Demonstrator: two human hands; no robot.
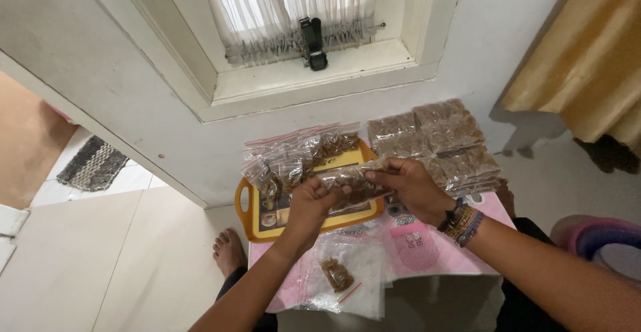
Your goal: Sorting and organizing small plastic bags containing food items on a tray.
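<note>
Both my hands hold one small clear zip bag (354,182) filled with brown pieces, above a yellow tray (256,228). My left hand (312,205) grips its left end and my right hand (412,185) pinches its top right edge. Several filled clear bags (300,152) lie heaped on the tray behind the held one. On the pink table cover (427,255) near me lies a mostly empty clear bag (340,275) with a few brown pieces inside.
Flat stacks of filled brown bags (437,138) sit at the table's far right. My bare foot (229,250) rests on the floor to the left. A white wall with a curtained window (294,12) stands ahead, a pink basin (604,238) at right.
</note>
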